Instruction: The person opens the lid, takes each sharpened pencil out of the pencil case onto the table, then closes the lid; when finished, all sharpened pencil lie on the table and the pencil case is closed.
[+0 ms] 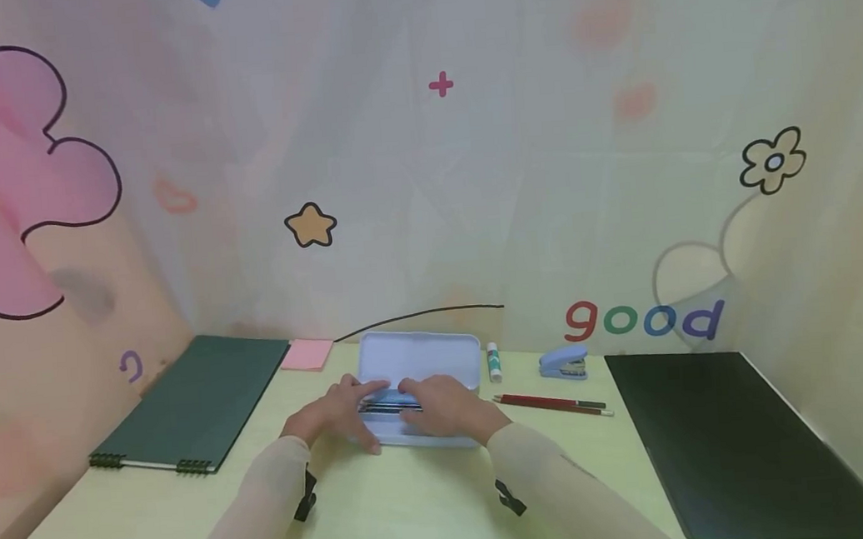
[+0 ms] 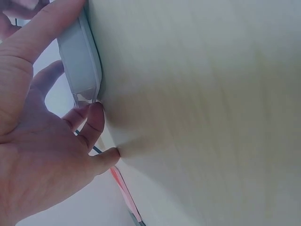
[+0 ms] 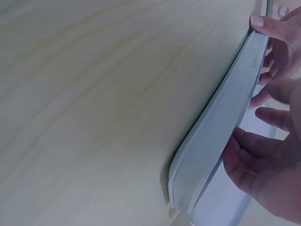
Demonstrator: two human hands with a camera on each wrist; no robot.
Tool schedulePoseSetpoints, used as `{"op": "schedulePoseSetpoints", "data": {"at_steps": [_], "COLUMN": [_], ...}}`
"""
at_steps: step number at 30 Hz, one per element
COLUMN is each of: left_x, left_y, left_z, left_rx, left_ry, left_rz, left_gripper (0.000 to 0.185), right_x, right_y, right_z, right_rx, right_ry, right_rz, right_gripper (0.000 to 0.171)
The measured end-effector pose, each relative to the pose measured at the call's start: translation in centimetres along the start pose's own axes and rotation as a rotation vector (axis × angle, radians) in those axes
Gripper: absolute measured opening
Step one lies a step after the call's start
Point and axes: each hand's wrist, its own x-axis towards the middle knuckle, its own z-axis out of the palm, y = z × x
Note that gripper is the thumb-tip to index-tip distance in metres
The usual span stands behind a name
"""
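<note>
A light-blue pencil case [image 1: 432, 441] lies on the table with its lid [image 1: 418, 355] raised at the back. Dark pencils [image 1: 384, 407] lie lengthwise in its tray. My left hand [image 1: 336, 411] holds the case's left end, thumb [image 2: 51, 26] along the front wall and fingertips [image 2: 96, 110] at the end corner. My right hand [image 1: 449, 406] reaches over the front edge into the tray, across the right part of the pencils. In the right wrist view its fingers [image 3: 251, 150] bend over the rim; their tips are hidden, and I cannot tell whether they grip a pencil.
Right of the case are a glue stick [image 1: 494, 363], a blue stapler [image 1: 564, 363] and two red pencils [image 1: 549, 403]. A black mat [image 1: 745, 448] covers the right side. At left lie a dark green ring-bound book [image 1: 193, 403] and pink sticky notes [image 1: 307, 355]. A printed curtain [image 1: 425, 178] hangs behind.
</note>
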Motion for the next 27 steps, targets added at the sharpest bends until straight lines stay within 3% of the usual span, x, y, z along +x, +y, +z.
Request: {"op": "schedulePoseSetpoints", "data": {"at_steps": [4, 12, 18, 27], "left_x": [0.2, 0.2, 0.1, -0.1], "left_y": [-0.1, -0.2, -0.3, 0.0], "left_z": [-0.1, -0.1, -0.1, -0.2], "left_rx": [0.001, -0.010, -0.011, -0.023], "left_ry": [0.000, -0.002, -0.004, -0.006], "left_rz": [0.002, 0.004, 0.005, 0.010], "left_gripper": [0.100, 0.101, 0.101, 0.101], "right_x": [0.5, 1.0, 1.2, 1.6], "right_y": [-0.1, -0.3, -0.5, 0.1], "right_z": [0.1, -0.1, -0.5, -0.2], "right_rx": [-0.024, -0.024, -0.062, -0.024], "right_ry": [0.014, -0.013, -0.025, -0.069], "right_rz": [0.024, 0.104, 0.081, 0.044], "right_gripper": [0.035, 0.035, 0.034, 0.030]}}
